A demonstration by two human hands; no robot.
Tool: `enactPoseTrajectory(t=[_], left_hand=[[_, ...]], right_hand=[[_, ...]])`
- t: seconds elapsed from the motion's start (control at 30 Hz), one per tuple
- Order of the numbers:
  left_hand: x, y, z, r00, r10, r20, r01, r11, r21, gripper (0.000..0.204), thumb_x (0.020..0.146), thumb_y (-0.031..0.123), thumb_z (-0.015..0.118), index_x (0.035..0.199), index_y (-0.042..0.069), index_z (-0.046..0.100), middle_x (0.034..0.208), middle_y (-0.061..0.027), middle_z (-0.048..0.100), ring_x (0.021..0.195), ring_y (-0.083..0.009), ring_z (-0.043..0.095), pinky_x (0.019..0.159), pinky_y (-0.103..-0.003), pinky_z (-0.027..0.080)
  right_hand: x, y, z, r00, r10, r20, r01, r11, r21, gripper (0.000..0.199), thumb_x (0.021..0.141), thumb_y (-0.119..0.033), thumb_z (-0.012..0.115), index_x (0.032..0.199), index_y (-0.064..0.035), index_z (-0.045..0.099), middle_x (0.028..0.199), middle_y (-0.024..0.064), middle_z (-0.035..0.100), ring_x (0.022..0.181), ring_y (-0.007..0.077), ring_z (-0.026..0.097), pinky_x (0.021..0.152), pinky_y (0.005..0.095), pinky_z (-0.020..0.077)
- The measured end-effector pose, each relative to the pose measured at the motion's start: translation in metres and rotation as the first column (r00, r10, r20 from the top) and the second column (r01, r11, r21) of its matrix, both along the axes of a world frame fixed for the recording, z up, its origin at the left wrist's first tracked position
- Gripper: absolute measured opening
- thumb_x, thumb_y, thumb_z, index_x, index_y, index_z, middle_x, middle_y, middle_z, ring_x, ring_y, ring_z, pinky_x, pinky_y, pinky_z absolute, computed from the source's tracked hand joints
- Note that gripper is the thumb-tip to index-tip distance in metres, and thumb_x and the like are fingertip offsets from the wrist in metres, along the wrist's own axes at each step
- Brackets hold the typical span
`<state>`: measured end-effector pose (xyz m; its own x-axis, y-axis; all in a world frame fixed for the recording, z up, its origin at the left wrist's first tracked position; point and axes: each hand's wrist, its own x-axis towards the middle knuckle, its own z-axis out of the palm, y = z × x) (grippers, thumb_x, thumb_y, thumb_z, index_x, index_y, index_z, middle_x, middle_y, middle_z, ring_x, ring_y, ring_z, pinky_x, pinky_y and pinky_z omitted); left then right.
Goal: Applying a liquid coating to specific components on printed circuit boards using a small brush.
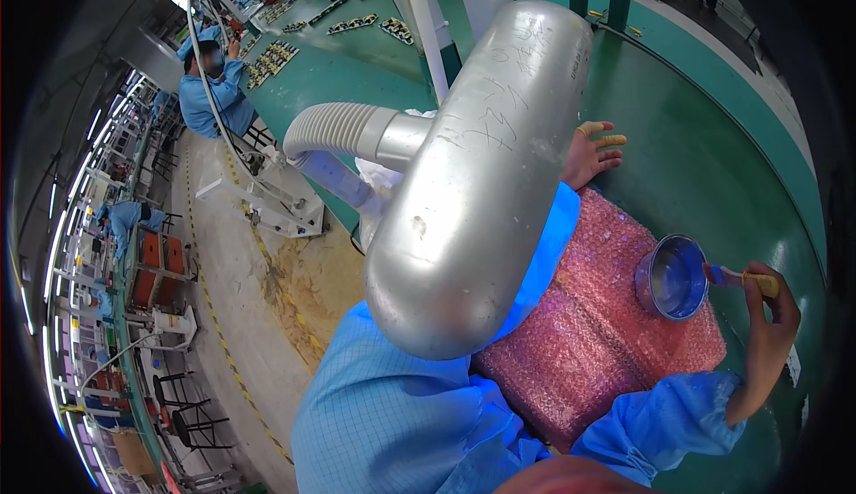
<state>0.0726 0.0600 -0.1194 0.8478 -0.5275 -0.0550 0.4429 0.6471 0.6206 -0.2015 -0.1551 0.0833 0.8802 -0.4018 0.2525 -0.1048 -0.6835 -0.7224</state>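
- R hand (pixel 774 311), right side of frame: fingers pinched on a small brush (pixel 731 276), its tip over the cup's rim.
- L hand (pixel 590 155), upper right of centre: fingers spread, nothing seen in it, some fingertips in yellow covers; palm partly hidden by hood.
- Metal cup (pixel 648 286), right of centre, on the pink wrap, just left of R hand; contents unclear.
- Brush prob. light, stiff handle, soft tip; best held mid-handle, clear of tip. Cup prob. light & rigid, maybe slick, could tip on soft wrap; take it by outer wall.
- Pink bubble wrap (pixel 571 325), centre to lower right, on green tabletop (pixel 704 151); looks soft.
- Silver hood (pixel 481 173), centre, w/ ribbed hose (pixel 332 127) to its left.
- Upper left: co-worker (pixel 214 97) in blue, near circuit bds (pixel 272 64).
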Motion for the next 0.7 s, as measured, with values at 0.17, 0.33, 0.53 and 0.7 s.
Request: enactPoseTrajectory(t=[0.17,0.33,0.53,0.7], left_hand=[[-0.0011,-0.0001,0.0011,1.0,0.001,-0.015,-0.001,1.0,0.018,0.036,0.092,0.029,0.046,0.122,0.008,0.04,0.119,-0.0186,0.053,0.091,-0.0266,0.056,0.084,-0.039,0.049],[-0.0007,0.0012,0.0018,1.0,0.002,-0.006,-0.002,1.0,0.023,0.037,0.092,0.029,0.046,0.122,0.007,0.039,0.119,-0.0185,0.053,0.091,-0.0264,0.056,0.084,-0.039,0.05],[0.0002,-0.0001,0.0002,1.0,0.002,0.006,-0.002,1.0,0.014,0.037,0.092,0.029,0.047,0.122,0.007,0.039,0.118,-0.0183,0.053,0.091,-0.0262,0.056,0.083,-0.039,0.05],[0.0011,0.0,0.0003,1.0,0.0,0.004,0.0,1.0,0.013,0.037,0.092,0.029,0.047,0.122,0.007,0.04,0.117,-0.0182,0.054,0.091,-0.026,0.056,0.083,-0.039,0.05]], right_hand=[[-0.0007,-0.0011,0.0,1.0,0.003,0.002,-0.003,1.0,-0.002,0.021,0.087,-0.016,0.066,0.102,-0.0018,0.068,0.09,0.0064,0.067,0.089,0.0154,0.061,0.087,0.0304,0.0431],[-0.0015,-0.0024,0.0,1.0,0.005,0.005,-0.005,1.0,0.003,0.021,0.087,-0.015,0.066,0.102,-0.0012,0.067,0.09,0.0065,0.066,0.088,0.0147,0.06,0.086,0.0294,0.0434],[0.0012,0.001,-0.0006,0.999,0.035,0.009,-0.036,0.999,0.023,0.021,0.087,-0.015,0.066,0.102,-0.001,0.067,0.09,0.0069,0.066,0.088,0.0148,0.06,0.085,0.0282,0.0444],[0.0016,0.0035,0.0015,0.999,0.039,0.003,-0.039,0.999,0.021,0.02,0.087,-0.014,0.066,0.102,-0.0008,0.067,0.09,0.007,0.066,0.088,0.0149,0.06,0.084,0.0283,0.0445]])
